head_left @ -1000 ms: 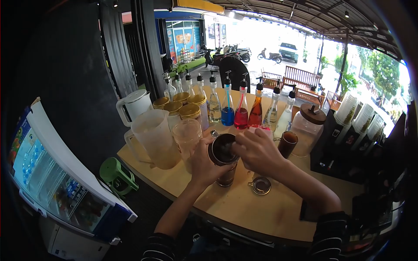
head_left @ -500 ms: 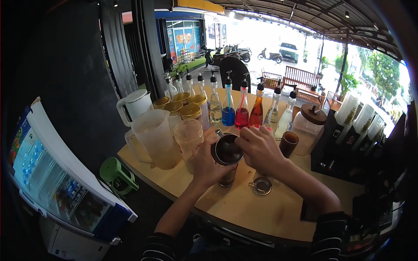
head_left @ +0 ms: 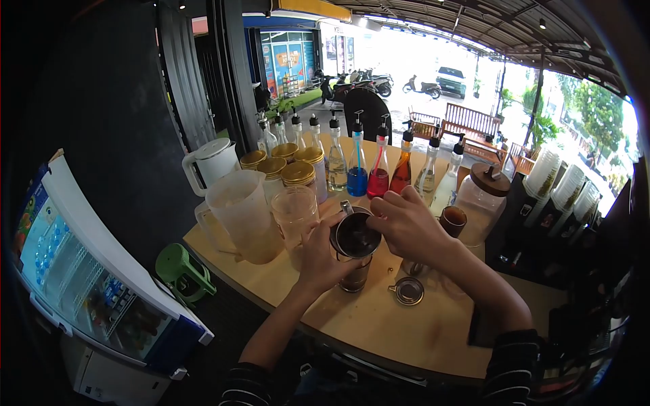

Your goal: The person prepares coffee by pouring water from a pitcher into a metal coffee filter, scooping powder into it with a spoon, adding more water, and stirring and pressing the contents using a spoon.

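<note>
My left hand [head_left: 321,256] is wrapped around a metal cup [head_left: 357,233] that is tilted so its dark inside faces me. A small metal handle sticks up at the cup's far side. The fingers of my right hand [head_left: 405,222] are pinched together at the cup's right rim; what they grip, if anything, is hidden. Directly beneath the cup stands a small glass [head_left: 355,279] with something dark in it, partly covered by the cup. To its right a round metal lid-like piece [head_left: 408,291] lies on the wooden table [head_left: 399,331].
Left of my hands stand a clear jar [head_left: 295,213], a plastic pitcher [head_left: 238,210] and gold-lidded jars [head_left: 298,174]. Several pump bottles [head_left: 357,177] line the back. On the right are a brown cup [head_left: 452,220], a wooden-lidded jar [head_left: 482,199] and stacked plastic cups [head_left: 543,170].
The metal cup and both hands have shifted very slightly to the right. My right hand has risen a little at the rim, its fingers still pinched.
</note>
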A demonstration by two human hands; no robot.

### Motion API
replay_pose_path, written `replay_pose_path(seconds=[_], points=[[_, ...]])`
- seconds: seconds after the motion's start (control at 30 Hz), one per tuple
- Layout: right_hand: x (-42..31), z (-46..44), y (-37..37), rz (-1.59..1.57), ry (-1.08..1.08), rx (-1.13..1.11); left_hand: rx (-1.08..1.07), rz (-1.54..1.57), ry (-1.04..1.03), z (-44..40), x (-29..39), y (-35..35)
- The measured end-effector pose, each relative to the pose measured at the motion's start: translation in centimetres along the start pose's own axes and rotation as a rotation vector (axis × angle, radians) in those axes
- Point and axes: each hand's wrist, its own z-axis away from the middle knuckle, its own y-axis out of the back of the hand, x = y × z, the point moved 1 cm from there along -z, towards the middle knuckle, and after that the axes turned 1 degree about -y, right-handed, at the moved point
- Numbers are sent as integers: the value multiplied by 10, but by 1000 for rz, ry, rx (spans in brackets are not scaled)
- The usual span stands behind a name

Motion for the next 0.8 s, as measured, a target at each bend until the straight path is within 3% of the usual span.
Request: replay_pose_path(seconds=[0.4,0.57,0.8], points=[[2,-4,8,-22,108,-126,-40,31,23,-1,-3,-1],[18,3,9,-281,-95,15,-129,85,156,2,-13,-3],[17,10,-1,-296,-219,-12,-152,135,153,5,-21,-8]])
